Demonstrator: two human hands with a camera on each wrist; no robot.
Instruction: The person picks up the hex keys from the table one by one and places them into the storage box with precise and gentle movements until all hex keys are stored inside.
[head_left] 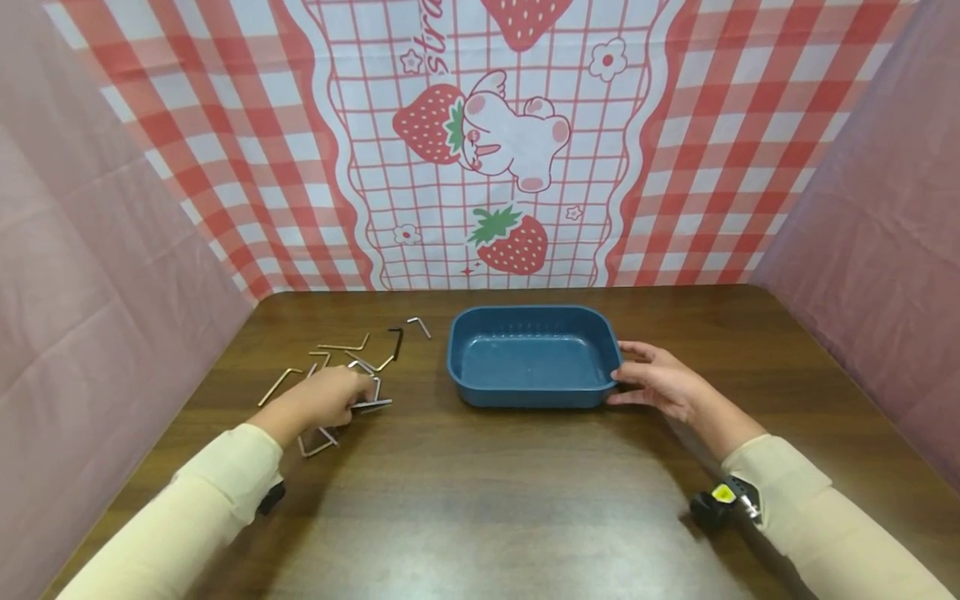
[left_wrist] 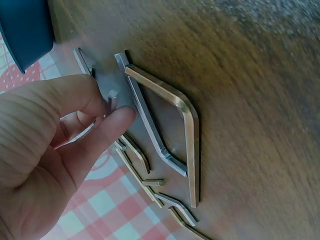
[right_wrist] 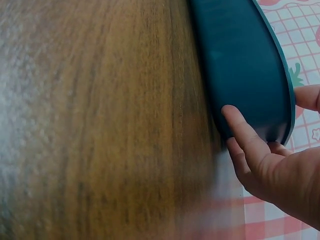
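In the head view my left hand (head_left: 330, 397) is at the left among several L-shaped hex keys. Between thumb and finger it pinches a silver hex key (left_wrist: 113, 98), whose end shows in the left wrist view. Beneath it a bronze hex key (left_wrist: 187, 115) and a silver one lie crossed on the table. My right hand (head_left: 663, 385) grips the right end of a blue rectangular tray (head_left: 536, 398). In the right wrist view one fingertip (right_wrist: 231, 112) presses the outer wall, and another finger is at the rim.
A black hex key (head_left: 398, 343) and a small silver one (head_left: 422, 325) lie apart from the pile, left of the tray. The wooden table (head_left: 480, 492) ends at a checked strawberry cloth (head_left: 517, 192). Pink cloths (head_left: 97, 208) hang on both sides.
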